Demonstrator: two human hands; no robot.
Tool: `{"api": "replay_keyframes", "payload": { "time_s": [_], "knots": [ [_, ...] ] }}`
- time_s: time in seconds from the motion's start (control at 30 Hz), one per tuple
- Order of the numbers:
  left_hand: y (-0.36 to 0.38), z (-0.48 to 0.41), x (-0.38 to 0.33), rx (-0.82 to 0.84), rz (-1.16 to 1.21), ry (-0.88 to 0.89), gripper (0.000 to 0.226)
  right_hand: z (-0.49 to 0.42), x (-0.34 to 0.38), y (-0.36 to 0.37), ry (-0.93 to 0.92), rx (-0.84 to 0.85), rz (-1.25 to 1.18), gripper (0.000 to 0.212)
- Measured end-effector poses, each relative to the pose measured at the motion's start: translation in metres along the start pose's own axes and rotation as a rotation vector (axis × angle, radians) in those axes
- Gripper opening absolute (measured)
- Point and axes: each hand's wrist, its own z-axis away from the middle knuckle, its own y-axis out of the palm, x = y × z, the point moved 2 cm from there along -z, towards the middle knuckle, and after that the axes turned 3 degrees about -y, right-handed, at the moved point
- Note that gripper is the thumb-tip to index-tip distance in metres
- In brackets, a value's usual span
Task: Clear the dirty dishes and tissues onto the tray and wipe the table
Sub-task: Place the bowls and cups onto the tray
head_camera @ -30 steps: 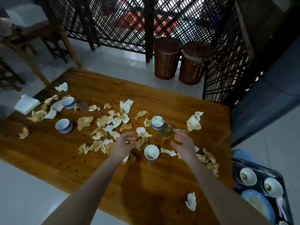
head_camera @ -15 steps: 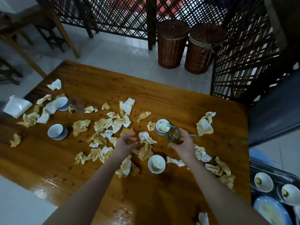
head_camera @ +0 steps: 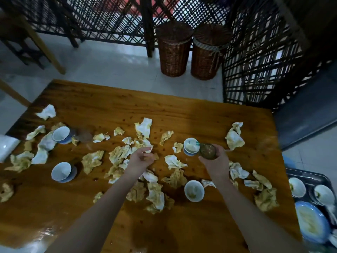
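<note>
Head view is showing the fingers (head_camera: 221, 152) of the right hand (head_camera: 216, 162) wrapping round a small glass cup (head_camera: 207, 151) and gripping it from the near side, with brownish dregs showing inside. The cup is sitting just beside a white bowl (head_camera: 189, 147), though whether the two are touching is unclear. The left hand (head_camera: 140, 158) is hovering over the middle of the litter with its fingers loosely bent and fingertips against a pale tissue (head_camera: 146, 143); whether it is pinching anything cannot be told. Crumpled tissues (head_camera: 93, 159), white and yellow-stained, are lying all across the wooden table (head_camera: 182, 115) and around both forearms. A second bowl (head_camera: 194, 190) is standing between the forearms, and two more bowls (head_camera: 61, 172) are sitting towards the left end. Off the table's right edge a dark tray (head_camera: 310, 175) is holding small dishes (head_camera: 297, 187) and a blue plate (head_camera: 311, 221). Beyond the table two wicker baskets (head_camera: 174, 50) are standing against a lattice screen (head_camera: 109, 19)
</note>
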Motion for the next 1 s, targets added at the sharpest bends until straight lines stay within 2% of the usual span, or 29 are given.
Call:
{"api": "replay_keyframes", "payload": {
  "time_s": [0.13,0.4,0.6,0.83,1.0],
  "knots": [
    [-0.037,-0.007,-0.014,0.054,-0.023,0.062,0.035,0.011,0.042,0.017,-0.037,-0.083,0.002,0.056],
    [-0.135,-0.024,-0.008,0.069,0.069,0.047,0.031,0.036,0.118,0.093,-0.118,-0.098,-0.026,0.059],
    [-0.196,-0.035,0.013,-0.056,0.081,0.025,0.033,0.06,0.147,0.155,-0.124,0.01,-0.055,0.06],
    [-0.251,-0.057,0.039,-0.207,0.123,-0.036,0.049,0.072,0.159,0.208,-0.112,0.129,-0.074,0.058],
    [-0.268,-0.077,0.043,-0.241,0.149,-0.016,0.062,0.068,0.161,0.227,-0.083,0.17,-0.071,0.046]
  ]
}}
